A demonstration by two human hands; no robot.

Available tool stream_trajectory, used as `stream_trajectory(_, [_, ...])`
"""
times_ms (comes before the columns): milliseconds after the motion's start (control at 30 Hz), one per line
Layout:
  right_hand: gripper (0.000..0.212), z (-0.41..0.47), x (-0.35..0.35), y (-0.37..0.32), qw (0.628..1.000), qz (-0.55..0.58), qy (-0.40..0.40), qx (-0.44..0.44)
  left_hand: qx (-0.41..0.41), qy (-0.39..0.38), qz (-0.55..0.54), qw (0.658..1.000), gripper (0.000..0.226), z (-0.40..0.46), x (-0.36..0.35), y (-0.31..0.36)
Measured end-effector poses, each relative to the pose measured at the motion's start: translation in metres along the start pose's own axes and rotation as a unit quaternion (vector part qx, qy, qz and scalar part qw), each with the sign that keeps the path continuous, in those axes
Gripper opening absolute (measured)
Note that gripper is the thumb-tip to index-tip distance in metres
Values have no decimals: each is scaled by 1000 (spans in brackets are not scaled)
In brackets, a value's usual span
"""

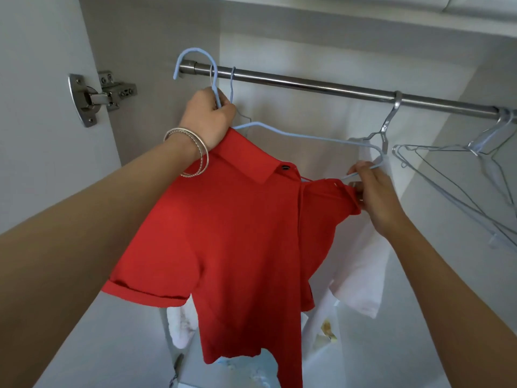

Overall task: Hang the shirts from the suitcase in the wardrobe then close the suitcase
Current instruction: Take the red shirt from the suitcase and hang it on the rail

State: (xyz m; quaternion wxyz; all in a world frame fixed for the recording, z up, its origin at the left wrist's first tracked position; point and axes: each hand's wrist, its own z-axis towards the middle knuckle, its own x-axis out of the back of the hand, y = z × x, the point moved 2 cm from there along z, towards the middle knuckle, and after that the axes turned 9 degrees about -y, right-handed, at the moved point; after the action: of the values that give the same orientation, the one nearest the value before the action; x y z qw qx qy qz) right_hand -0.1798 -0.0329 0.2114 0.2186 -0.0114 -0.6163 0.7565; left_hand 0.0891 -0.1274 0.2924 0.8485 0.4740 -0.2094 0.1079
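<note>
Hinge of bright steel at far left, fixed to the open wardrobe door. Next, left hand, bangles on the wrist, fingers curled tight round the neck of a pale blue wire hanger and bunched over the red polo shirt at its collar. Hook of that hanger raised beside the left end of the steel rail, seemingly not yet over it. Second thin blue hook just right of it, already on the rail. Shirt draped below and between both hands, one shoulder on the hanger, the other slack. Further right, right hand, fingers pinching the hanger's far end together with the red shoulder seam. Behind it, white shirt hanging from a metal hanger. At far right, bare wire hangers bunched on the rail. Open stretch of rail between the blue hooks and the metal hanger; shelf close above.
</note>
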Motion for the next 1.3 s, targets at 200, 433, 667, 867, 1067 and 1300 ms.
stream_trajectory(200, [45, -2, -6, 1, 993, -102, -50, 14, 26, 53, -87, 994, 25, 5, -5, 2])
stream_trajectory(433, [26, -6, -8, -3, 981, -133, -103, 97, -11, 85, 57, 995, 14, 6, 4, -2])
stream_trajectory(667, [26, 2, 14, 3, 987, -47, -103, 118, 2, 67, 105, 992, 17, 7, 3, 2])
stream_trajectory(867, [22, 3, 27, 5, 978, -92, -77, 173, 9, 55, 122, 991, 21, 11, -6, -3])
stream_trajectory(1067, [21, 4, 38, -6, 958, -167, -166, 162, -22, 57, 102, 993, 19, 16, -8, -5])
stream_trajectory(1300, [17, -1, 55, -14, 935, -226, -264, 72, -52, 47, 116, 991, 13, 19, -22, -13])
